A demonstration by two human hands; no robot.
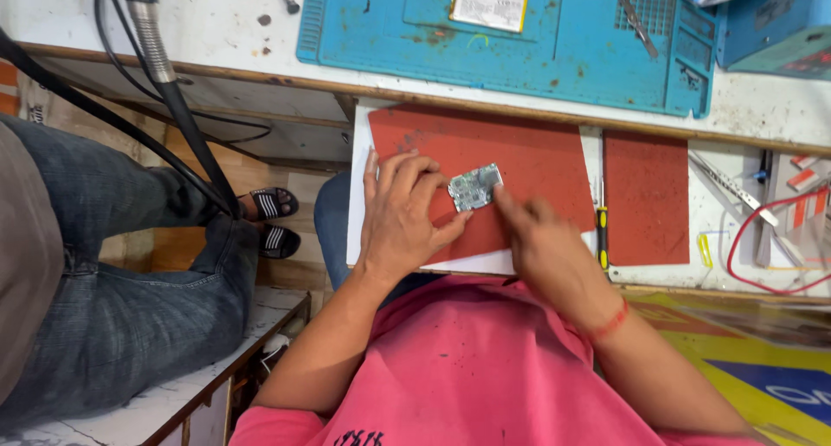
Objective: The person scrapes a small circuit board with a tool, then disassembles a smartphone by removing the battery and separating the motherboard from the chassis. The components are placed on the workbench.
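A blue work mat [537, 57] is laid along the far edge of the bench, with a flat white-and-yellow pack [490, 3] and a slim metal tool [638, 26] set on it. A smaller red mat [646, 198] is placed toward the right edge. A yellow-handled screwdriver [602, 230] is seen beside it, then tweezers [734, 189] and a looped red wire [766, 243].

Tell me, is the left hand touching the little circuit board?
Touching. The head view shows the left hand's fingertips pressed against the small circuit board's edge on the red mat.
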